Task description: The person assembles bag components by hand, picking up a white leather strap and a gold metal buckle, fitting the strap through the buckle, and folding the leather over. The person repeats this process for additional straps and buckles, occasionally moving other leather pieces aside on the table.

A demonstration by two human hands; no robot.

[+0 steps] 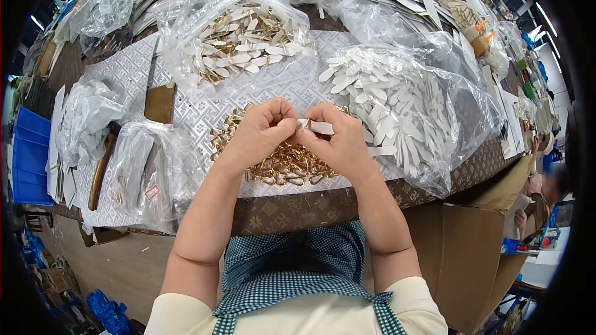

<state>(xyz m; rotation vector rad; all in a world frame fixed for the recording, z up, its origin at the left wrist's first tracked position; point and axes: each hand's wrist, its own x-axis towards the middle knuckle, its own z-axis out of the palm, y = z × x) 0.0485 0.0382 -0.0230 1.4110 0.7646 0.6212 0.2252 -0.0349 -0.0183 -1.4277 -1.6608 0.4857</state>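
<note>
with left hand and right hand both pinching a white strip, a slack grip could drop it among the gold rings.

One head-worn camera looks steeply down, close over left hand, right hand and table edge.

left hand: at picture centre, fingers curled, pinching one end of a white strip.
right hand: touching the left, thumb and fingers closed on the same strip.
gold rings: loose heap under both hands, on the patterned table.
bag of strips: clear plastic, open, at 3 o'clock of the hands.
bag of strips with rings: at 11 o'clock, well apart.
blue bin: far at 9 o'clock.
cardboard box: at 5 o'clock, below the table edge.
</note>
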